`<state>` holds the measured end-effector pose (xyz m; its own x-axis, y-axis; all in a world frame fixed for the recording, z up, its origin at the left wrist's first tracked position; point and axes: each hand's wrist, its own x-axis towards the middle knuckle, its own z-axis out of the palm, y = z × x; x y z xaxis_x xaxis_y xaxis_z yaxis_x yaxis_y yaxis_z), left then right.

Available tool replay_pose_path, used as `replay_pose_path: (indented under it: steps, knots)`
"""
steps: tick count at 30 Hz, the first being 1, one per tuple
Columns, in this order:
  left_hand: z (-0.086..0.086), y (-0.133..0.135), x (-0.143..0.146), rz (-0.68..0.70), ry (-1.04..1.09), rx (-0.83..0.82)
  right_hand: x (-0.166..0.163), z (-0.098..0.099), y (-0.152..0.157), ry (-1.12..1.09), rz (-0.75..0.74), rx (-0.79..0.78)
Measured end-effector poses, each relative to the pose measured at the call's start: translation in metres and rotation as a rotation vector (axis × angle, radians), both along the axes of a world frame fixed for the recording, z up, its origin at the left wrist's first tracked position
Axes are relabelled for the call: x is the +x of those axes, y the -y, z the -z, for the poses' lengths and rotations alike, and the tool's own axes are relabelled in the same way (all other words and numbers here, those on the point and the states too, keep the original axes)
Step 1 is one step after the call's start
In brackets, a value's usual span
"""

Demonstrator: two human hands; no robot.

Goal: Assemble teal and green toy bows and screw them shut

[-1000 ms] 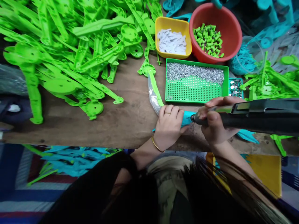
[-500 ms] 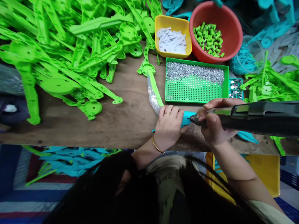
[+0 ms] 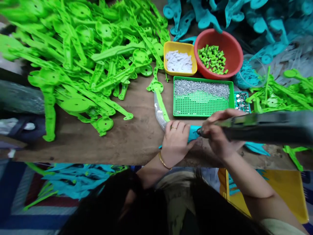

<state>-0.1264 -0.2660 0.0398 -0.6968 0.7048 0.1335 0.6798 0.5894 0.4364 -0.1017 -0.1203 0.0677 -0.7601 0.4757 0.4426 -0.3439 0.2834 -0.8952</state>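
On your side of the green perforated screw tray [image 3: 199, 106], your left hand [image 3: 176, 140] grips a turquoise plastic part [image 3: 195, 132] on the bench [image 3: 137, 143]. Your right hand [image 3: 221, 138] grasps a black power screwdriver [image 3: 266, 130], its tip at that part. Beyond the tray sits a red bowl [image 3: 233, 57].

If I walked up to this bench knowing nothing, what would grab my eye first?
Probably the heap of vivid green plastic parts sprawling over the upper left of the wooden table. Next, right of centre, the long dark tool in the right hand, its tip at a turquoise piece held by the left hand. Beyond them, the red bowl of small green bits stands out.
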Motion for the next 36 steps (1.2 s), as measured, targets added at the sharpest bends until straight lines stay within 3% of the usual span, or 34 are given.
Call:
replay_pose_path:
  steps: [4, 8, 12, 18, 25, 31, 36]
  knots:
    - [-0.005, 0.018, -0.002, -0.040, -0.048, -0.030, -0.039, -0.011, -0.006, -0.244, 0.162, -0.030]
    - [-0.008, 0.023, -0.002, -0.049, -0.073, -0.066, -0.062, 0.013, -0.011, -0.147, 0.187, -0.053]
    - [-0.013, 0.008, -0.003, -0.036, -0.061, -0.051, -0.063, 0.030, -0.010, -0.164, 0.169, -0.074]
    - [-0.012, -0.013, -0.006, 0.058, -0.008, -0.137, -0.060, 0.025, -0.008, -0.186, 0.105, -0.080]
    - [-0.002, -0.013, -0.007, 0.074, -0.009, -0.122, -0.060, 0.028, -0.008, -0.151, 0.099, -0.096]
    - [-0.002, -0.013, -0.007, 0.054, -0.005, -0.128, -0.055, 0.005, -0.012, -0.240, 0.050, -0.117]
    - [-0.002, -0.013, -0.007, 0.051, 0.031, -0.075, -0.017, -0.015, -0.010, -0.214, -0.008, -0.067]
